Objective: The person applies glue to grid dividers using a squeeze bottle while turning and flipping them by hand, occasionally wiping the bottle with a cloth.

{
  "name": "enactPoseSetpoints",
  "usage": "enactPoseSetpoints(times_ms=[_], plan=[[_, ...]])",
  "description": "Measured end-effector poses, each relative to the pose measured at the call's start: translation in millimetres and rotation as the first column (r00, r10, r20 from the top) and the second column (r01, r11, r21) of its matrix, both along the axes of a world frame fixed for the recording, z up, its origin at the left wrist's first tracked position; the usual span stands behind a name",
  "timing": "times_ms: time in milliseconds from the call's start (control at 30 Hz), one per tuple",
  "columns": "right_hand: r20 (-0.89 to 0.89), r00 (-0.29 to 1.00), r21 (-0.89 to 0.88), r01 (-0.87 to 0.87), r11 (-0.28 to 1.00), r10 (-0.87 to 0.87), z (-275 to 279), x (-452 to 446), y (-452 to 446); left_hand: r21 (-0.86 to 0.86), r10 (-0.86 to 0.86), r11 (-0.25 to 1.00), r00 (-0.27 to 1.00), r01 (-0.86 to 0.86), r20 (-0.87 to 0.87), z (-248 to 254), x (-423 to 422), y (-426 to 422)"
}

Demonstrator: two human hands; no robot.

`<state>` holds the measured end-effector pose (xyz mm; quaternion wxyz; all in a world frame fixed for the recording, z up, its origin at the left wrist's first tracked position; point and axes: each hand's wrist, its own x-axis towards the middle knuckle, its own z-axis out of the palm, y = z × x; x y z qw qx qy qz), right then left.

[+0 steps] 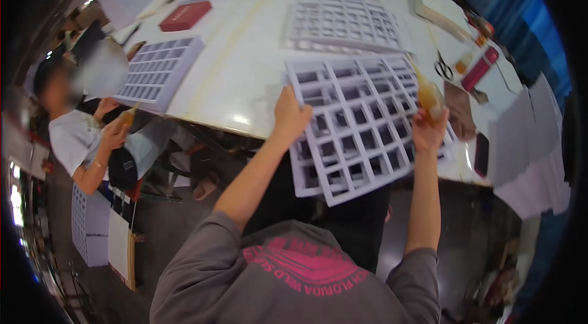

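Note:
In the head view, a white compartment grid (358, 134) lies tilted over the near table edge, overlapping another white grid beneath it. My left hand (293, 114) is closed on the upper left edge, fingers partly hidden; which of the two layers it pinches is hard to tell. On the right, my right hand (430, 131) wraps round a squeeze bottle (430, 102) of amber liquid, probably glue. The bottle's narrow tip points up and away, over the grid's far right corner.
Another white grid (343, 22) lies farther back on the white table (229, 73). Scissors (442, 67), a pink bottle (479, 69) and a dark phone-like object (482, 155) are at right. A co-worker (86, 134) at left holds a similar bottle beside a grid (160, 70). A red box (185, 16) sits behind.

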<state>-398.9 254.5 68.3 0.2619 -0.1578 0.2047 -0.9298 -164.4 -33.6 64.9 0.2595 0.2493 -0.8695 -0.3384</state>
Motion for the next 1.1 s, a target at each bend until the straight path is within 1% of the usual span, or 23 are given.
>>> enactPoseSetpoints(times_ms=[33,67,100,133,167,233,267,300,333,367,467,600,667,733,767,867,900,1100], plan=[[0.042,0.999,-0.023,-0.02,1.0,0.021,3,2,0,0.301,0.018,0.953,0.992,0.021,-0.125,17,5,17],[0.054,0.998,-0.053,-0.028,0.998,0.031,3,0,2,0.536,0.018,0.839,0.981,0.091,-0.194,38,14,30],[0.068,0.998,-0.019,-0.001,1.0,0.002,8,3,2,0.73,0.066,0.668,0.966,0.144,-0.251,58,22,44],[0.08,0.997,0.014,0.019,1.0,-0.02,15,8,4,0.85,0.068,0.483,0.959,0.209,-0.274,73,31,51],[0.045,0.997,0.093,0.063,0.994,-0.067,19,12,11,0.925,0.082,0.274,0.952,0.263,-0.295,76,40,56],[-0.044,0.989,0.234,0.148,0.961,-0.141,31,12,21,0.913,0.009,-0.003,0.913,0.409,-0.409,56,62,61],[-0.11,0.985,0.294,0.16,0.942,-0.133,39,12,25,0.911,0.019,-0.072,0.914,0.406,-0.406,46,75,73],[-0.17,0.978,0.353,0.174,0.919,-0.12,49,13,31,0.905,-0.076,-0.091,0.904,0.415,-0.422,38,91,85],[-0.225,0.969,0.412,0.189,0.891,-0.102,59,16,36,0.906,-0.147,-0.191,0.902,0.377,-0.406,37,106,97],[-0.284,0.955,0.447,0.209,0.87,-0.083,72,19,38,0.917,-0.21,-0.254,0.908,0.306,-0.361,36,118,108],[-0.467,0.878,0.56,0.383,0.734,-0.102,97,22,33,0.902,-0.249,-0.366,0.91,0.228,-0.331,28,142,130],[-0.574,0.808,0.654,0.55,0.52,-0.133,102,19,7,0.904,-0.269,-0.396,0.92,0.163,-0.284,18,154,134],[-0.625,0.773,0.655,0.597,0.463,-0.113,96,14,-10,0.902,-0.278,-0.413,0.927,0.122,-0.253,10,156,133],[-0.667,0.738,0.646,0.639,0.417,-0.098,84,8,-24,0.906,-0.336,-0.417,0.913,0.075,-0.231,7,158,132],[-0.674,0.729,0.631,0.654,0.416,-0.124,81,7,-32,0.908,-0.366,-0.417,0.905,0.049,-0.217,6,159,132],[-0.596,0.781,0.642,0.604,0.473,-0.188,65,-9,-44,0.928,-0.417,-0.37,0.886,0.041,-0.205,7,163,134],[-0.597,0.776,0.647,0.616,0.449,-0.204,60,-14,-48,0.93,-0.423,-0.364,0.883,0.041,-0.204,7,163,133],[-0.574,0.78,0.645,0.619,0.449,-0.25,41,-25,-61,0.932,-0.441,-0.362,0.875,0.031,-0.201,7,160,130]])
